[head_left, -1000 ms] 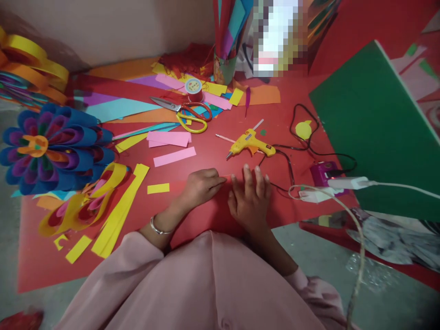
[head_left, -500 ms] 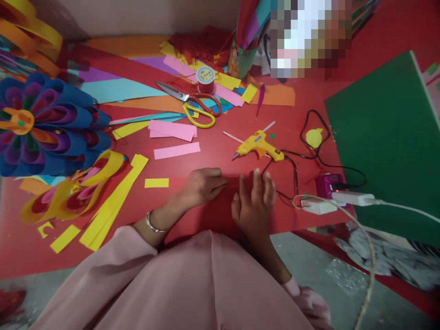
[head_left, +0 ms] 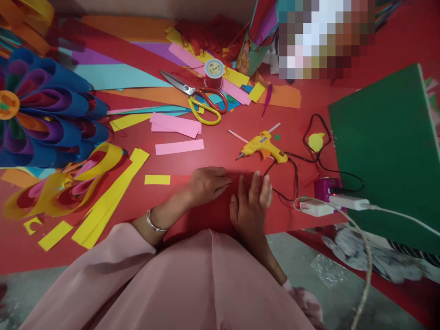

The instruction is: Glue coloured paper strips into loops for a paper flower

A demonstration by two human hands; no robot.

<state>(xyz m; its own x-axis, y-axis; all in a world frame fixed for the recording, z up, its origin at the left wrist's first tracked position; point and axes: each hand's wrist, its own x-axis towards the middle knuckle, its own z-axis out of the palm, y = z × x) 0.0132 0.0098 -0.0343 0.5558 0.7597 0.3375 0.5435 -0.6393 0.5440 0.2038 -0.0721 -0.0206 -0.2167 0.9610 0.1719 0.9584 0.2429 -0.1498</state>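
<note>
My left hand (head_left: 208, 185) has its fingers curled and pinched together at the table's front, on what looks like a red paper strip (head_left: 180, 181). That strip barely stands out against the red table, and its part under the hand is hidden. Just right of it, my right hand (head_left: 250, 204) lies palm down with fingers spread, its fingertips by the strip's right part. A small yellow paper piece (head_left: 157, 179) lies left of my left hand. Beyond my right hand rests a yellow glue gun (head_left: 263, 145), its nozzle pointing left.
Pink strips (head_left: 179, 147), red-and-yellow-handled scissors (head_left: 206, 103) and a thread spool (head_left: 214, 75) lie farther back. At left are a blue paper flower (head_left: 51, 110), yellow loops (head_left: 62, 197) and yellow strips (head_left: 112, 199). A black cord (head_left: 297, 178), a purple plug (head_left: 323, 187) and a green board (head_left: 385, 151) occupy the right.
The view has shifted slightly. My left hand has slid a little right, closer to my right hand, which stays spread flat.
</note>
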